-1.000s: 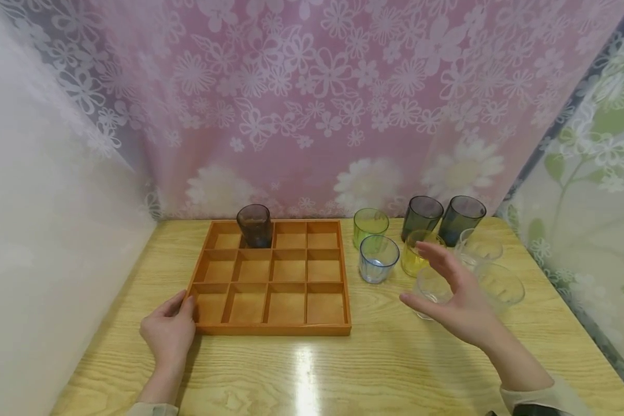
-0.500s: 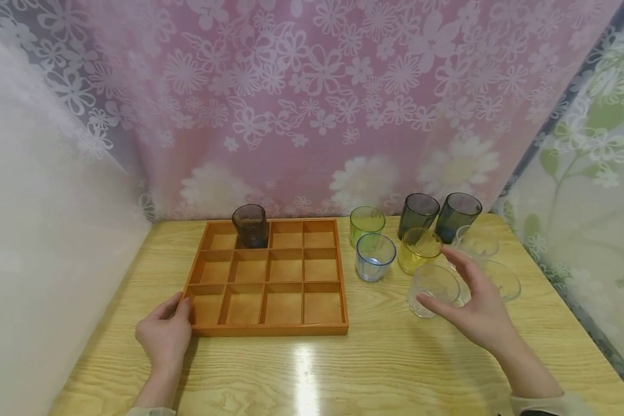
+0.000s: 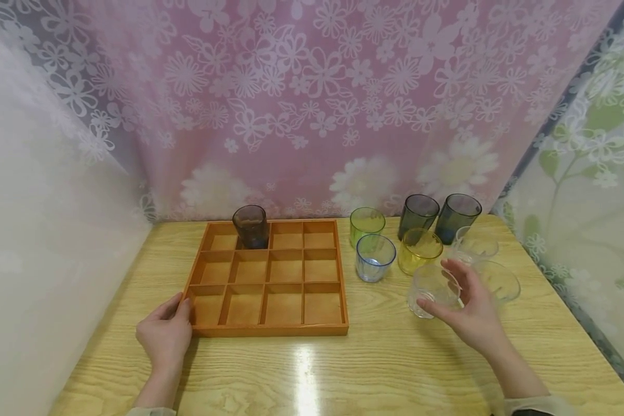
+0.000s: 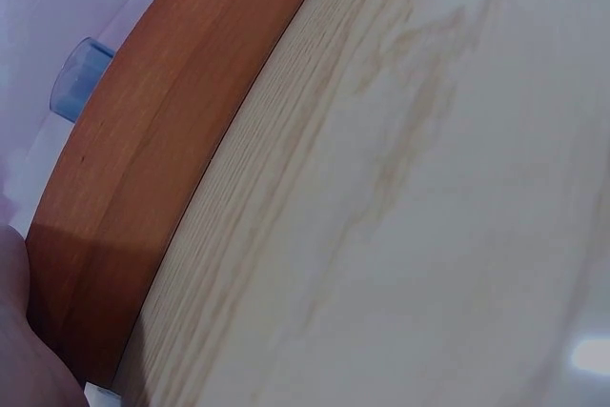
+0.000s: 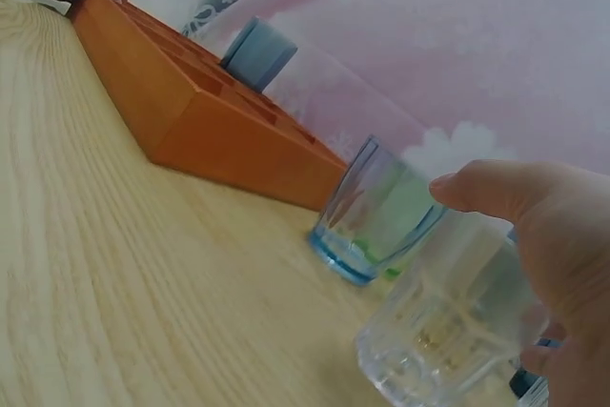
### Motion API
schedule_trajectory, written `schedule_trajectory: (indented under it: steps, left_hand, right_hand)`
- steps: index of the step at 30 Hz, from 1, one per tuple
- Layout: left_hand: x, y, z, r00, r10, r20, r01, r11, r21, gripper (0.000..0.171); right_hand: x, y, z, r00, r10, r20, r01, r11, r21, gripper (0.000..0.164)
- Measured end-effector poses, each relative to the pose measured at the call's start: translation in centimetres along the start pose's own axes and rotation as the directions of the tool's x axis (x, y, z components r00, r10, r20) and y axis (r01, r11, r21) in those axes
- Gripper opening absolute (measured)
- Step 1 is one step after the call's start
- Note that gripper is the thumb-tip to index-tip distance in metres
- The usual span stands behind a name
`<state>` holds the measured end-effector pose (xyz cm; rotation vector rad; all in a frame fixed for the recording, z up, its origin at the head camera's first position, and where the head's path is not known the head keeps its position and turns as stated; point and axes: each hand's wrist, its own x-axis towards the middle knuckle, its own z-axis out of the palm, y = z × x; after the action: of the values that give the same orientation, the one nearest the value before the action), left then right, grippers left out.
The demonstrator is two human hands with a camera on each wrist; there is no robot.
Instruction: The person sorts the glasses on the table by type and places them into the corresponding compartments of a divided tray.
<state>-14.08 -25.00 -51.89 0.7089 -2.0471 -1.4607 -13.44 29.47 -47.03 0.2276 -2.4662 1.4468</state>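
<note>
In the head view, a wooden compartment tray [image 3: 270, 331] lies on the table, with a dark grey glass [image 3: 252, 228] standing tilted in a back-row compartment. My left hand [image 3: 165, 335] grips the tray's front left corner; in the left wrist view only part of that hand [image 4: 29, 350] shows beside the tray wall [image 4: 162, 159]. My right hand [image 3: 470, 306] is curved round a clear glass [image 3: 427, 289], thumb at the near side and fingers at the far right side. The right wrist view shows the thumb by the rim of this glass [image 5: 429, 340], which stands on the table.
A blue-rimmed glass [image 3: 375, 260], a green glass [image 3: 367, 225] and a yellow glass [image 3: 420, 254] stand right of the tray. Two dark glasses [image 3: 418, 216] are behind them. More clear glasses [image 3: 499, 283] stand by my right hand. A floral curtain [image 3: 312, 115] closes off the back.
My right hand has come lower and its fingers have closed in round the clear glass. The left hand stays at the tray corner. The head view has shifted slightly.
</note>
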Motion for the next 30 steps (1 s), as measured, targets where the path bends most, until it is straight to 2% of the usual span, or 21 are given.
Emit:
schedule_trajectory:
  steps: [6,13,22,30]
  left_hand:
    - [0.0,0.1,-0.1,1.000,0.005,-0.002,-0.005,1.000,0.001,0.025]
    - [0.1,0.1,0.0,1.000,0.022,-0.014,-0.022,1.000,0.009,0.023]
    - [0.0,0.0,0.0,0.999,0.047,-0.024,-0.047,0.999,0.024,0.022]
    - [0.0,0.0,-0.1,0.998,0.050,-0.021,-0.050,0.999,0.008,0.022]
  right_hand:
    - [-0.2,1.4,0.4,0.999,0.035,0.019,-0.036,0.998,0.047,0.094]
    - [-0.4,2.4,1.2,0.996,0.082,0.021,-0.083,0.996,0.037,0.097]
    - [-0.7,2.4,1.5,0.998,0.062,-0.011,-0.062,0.997,0.037,0.094]
    - [-0.4,1.4,1.6,1.000,0.013,-0.011,-0.012,0.998,0.057,0.090]
